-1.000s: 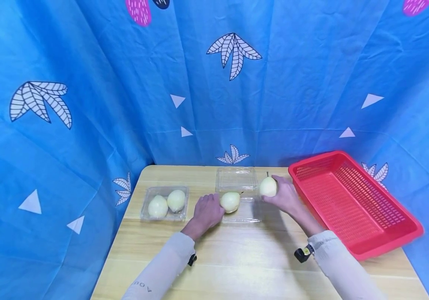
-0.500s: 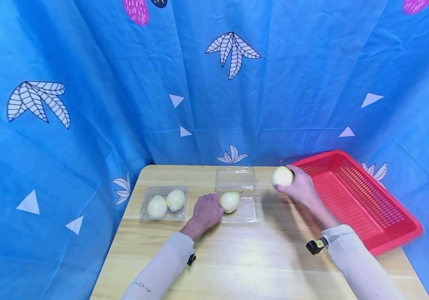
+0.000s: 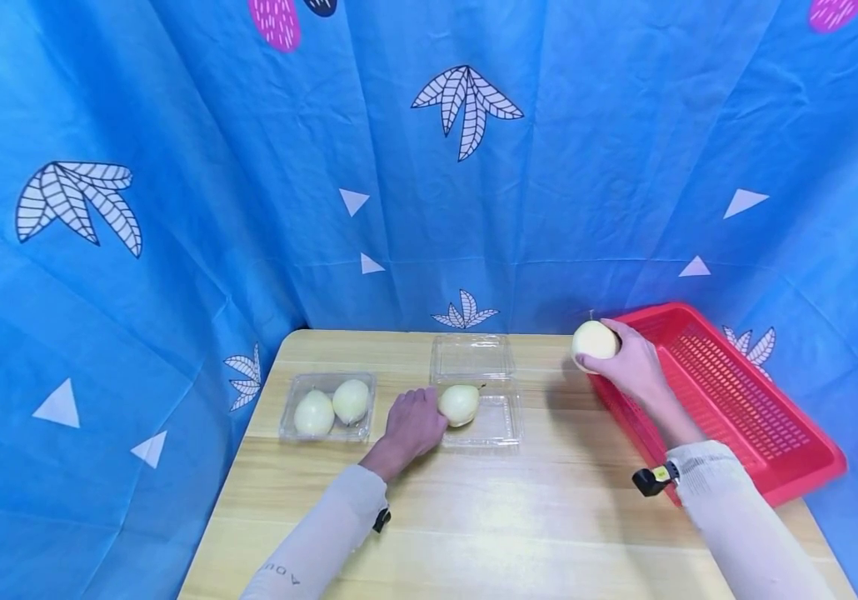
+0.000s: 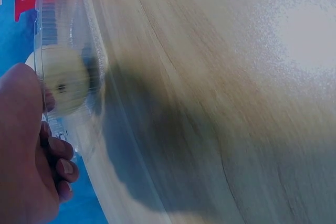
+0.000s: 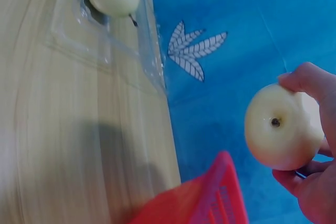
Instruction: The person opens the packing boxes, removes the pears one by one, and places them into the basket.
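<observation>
My right hand [image 3: 633,360] grips a pale yellow pear [image 3: 594,343] above the near-left rim of the red basket [image 3: 721,400]. In the right wrist view that pear [image 5: 281,127] sits between thumb and fingers, its dimpled end facing the camera. My left hand [image 3: 414,421] holds the left edge of an open clear plastic container [image 3: 496,425], its fingers curled at the wall in the left wrist view. A second pear [image 3: 461,405] lies in the container's left half, right beside that hand. The container's lid [image 3: 471,357] lies folded back behind it.
Another clear container [image 3: 327,379] with two pears [image 3: 314,413] stands at the left of the wooden table [image 3: 444,533]. A blue patterned curtain [image 3: 429,208] hangs behind the table and along both sides.
My right hand has carried its pear rightward and slightly up, from beside the open container to the red basket's rim. My left hand and the pear beside it have stayed in place.
</observation>
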`<state>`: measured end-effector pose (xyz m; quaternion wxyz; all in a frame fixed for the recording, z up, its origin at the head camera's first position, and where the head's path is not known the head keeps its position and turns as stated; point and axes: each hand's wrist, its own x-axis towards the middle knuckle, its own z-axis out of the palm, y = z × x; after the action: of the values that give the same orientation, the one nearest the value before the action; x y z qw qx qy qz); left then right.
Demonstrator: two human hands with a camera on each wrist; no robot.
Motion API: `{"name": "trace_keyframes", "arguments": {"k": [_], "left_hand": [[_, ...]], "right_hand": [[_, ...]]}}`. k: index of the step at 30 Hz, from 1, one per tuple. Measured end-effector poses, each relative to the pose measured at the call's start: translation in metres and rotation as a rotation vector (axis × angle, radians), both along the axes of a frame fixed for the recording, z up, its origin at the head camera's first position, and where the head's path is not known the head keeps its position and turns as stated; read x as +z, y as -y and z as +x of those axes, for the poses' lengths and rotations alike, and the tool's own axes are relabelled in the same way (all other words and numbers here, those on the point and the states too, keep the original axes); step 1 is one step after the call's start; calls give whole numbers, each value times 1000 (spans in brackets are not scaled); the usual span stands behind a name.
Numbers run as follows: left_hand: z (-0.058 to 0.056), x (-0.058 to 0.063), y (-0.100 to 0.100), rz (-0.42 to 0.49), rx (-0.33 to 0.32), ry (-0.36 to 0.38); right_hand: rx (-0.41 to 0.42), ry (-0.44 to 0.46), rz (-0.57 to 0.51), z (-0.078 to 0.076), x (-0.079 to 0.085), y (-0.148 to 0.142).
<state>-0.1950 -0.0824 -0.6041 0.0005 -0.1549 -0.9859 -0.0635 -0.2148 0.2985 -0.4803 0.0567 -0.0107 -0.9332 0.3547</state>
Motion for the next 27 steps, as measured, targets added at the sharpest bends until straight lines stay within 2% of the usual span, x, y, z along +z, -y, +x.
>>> {"name": "trace_keyframes", "arguments": {"k": [7,13,19,27], "left_hand": [[0,1,0,14,-6,-8],[1,4,-1,20,-9,1],[2,6,-1,23,-2,11],[1,3,-1,15,4,18]], "right_hand": [[-35,16,-22,-2,-3,-18],[-67,66,-52,-4,-7,-31],[-118,96,-42,-9,-11,-41],[-158,143,-20,-17,-18,-53]]}}
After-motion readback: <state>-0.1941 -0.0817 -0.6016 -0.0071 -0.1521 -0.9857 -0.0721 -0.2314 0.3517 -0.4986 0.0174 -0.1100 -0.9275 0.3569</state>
